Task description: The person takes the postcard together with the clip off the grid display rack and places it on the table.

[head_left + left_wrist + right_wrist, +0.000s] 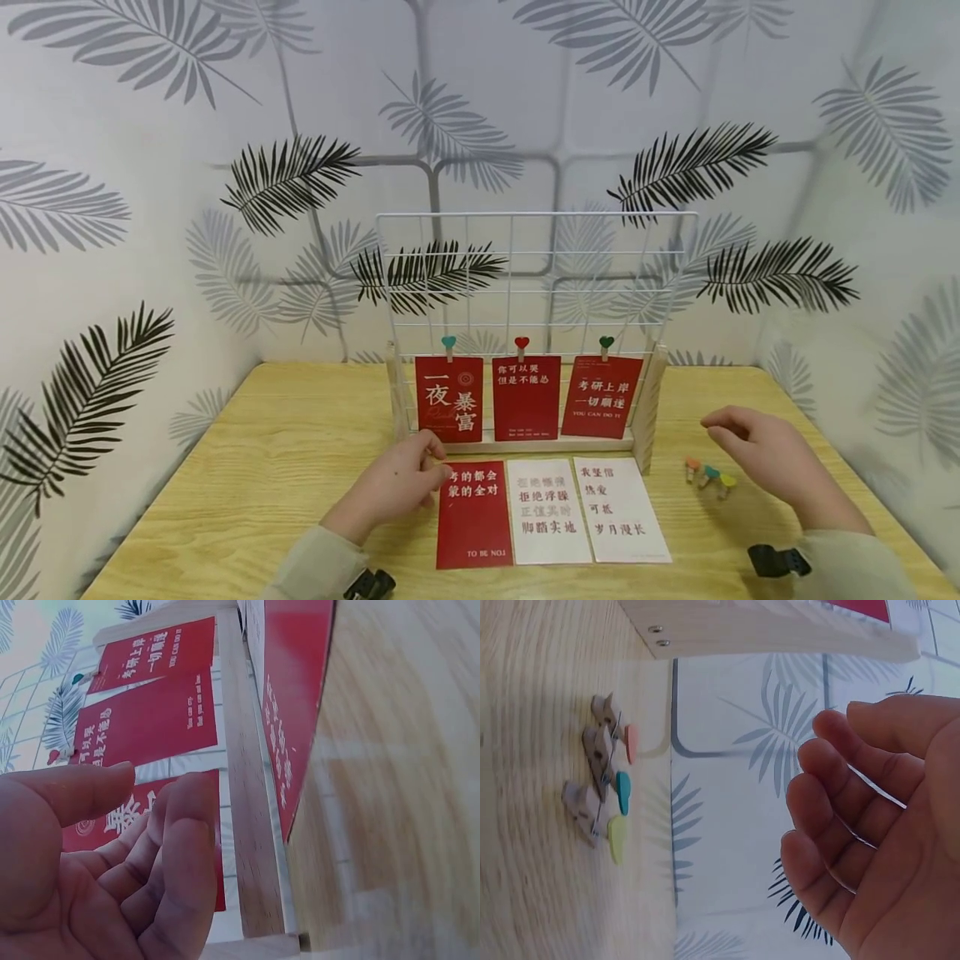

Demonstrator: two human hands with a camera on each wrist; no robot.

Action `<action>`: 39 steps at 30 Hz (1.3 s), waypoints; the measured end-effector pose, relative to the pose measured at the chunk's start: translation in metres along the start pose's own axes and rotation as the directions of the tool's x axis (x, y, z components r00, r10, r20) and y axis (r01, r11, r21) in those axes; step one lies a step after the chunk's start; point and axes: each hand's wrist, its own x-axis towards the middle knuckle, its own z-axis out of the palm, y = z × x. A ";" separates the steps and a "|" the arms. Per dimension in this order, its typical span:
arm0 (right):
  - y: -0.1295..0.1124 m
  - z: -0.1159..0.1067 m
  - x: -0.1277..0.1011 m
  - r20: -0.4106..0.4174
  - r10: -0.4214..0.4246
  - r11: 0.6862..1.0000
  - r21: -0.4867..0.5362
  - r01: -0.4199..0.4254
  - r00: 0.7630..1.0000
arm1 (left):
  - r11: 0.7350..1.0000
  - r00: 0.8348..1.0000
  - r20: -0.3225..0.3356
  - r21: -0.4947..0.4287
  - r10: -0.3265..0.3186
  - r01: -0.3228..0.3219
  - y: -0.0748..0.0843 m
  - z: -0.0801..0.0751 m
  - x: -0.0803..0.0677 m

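Wooden worktop (247,467) w/ a white wire grid stand (536,250) at centre-far. Three red cards hang on it from heart pegs. Three more cards lie flat in front: red card (474,517) left, white card (547,510) middle, second white card (619,508) right. Left hand (393,483) rests at the red card's top-left corner, fingertips touching its edge, grip loosely curled, holding nothing. Right hand (765,454) hovers just above the worktop on the right, grip relaxed & part-open, empty. Three small pegs (708,475) (orange, teal, yellow hearts) lie just left of it.
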 end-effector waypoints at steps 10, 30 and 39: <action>-0.026 -0.003 0.007 -0.040 -0.065 0.998 -0.019 0.064 0.997 | 0.996 0.997 -0.029 0.055 0.069 -0.067 0.011 0.005 0.004; -0.072 -0.015 0.025 -0.088 -0.195 0.980 -0.070 0.189 0.977 | 0.974 0.989 -0.071 0.199 0.128 -0.112 0.044 0.016 0.020; -0.090 -0.021 0.034 -0.084 -0.219 0.974 -0.086 0.212 0.972 | 0.977 0.989 -0.060 0.177 0.134 -0.122 0.059 0.022 0.028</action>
